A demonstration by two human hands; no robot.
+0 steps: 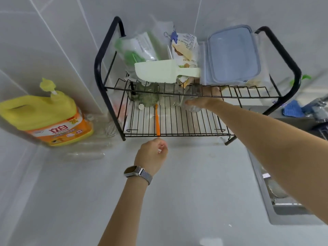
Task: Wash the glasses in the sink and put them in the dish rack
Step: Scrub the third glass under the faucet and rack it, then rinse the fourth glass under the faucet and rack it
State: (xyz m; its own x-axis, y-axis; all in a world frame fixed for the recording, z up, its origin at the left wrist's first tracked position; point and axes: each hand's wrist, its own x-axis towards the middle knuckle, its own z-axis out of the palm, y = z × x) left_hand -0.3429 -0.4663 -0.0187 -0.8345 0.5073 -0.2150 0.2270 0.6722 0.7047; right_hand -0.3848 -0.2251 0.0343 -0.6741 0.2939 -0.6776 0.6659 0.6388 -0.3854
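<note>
A black two-tier wire dish rack stands on the counter against the tiled wall. My right hand reaches under the upper shelf and grips a clear glass over the lower tier. Other clear glasses stand at the back of that tier, blurred. My left hand, with a watch on the wrist, hovers over the counter just in front of the rack with loosely curled fingers and holds nothing. The sink is at the right edge, partly hidden by my right arm.
The upper shelf carries a pale green scoop, bags and a lidded plastic box. An orange-handled brush lies on the lower tier. A yellow detergent jug stands left of the rack. A blue cloth and faucet are at the right.
</note>
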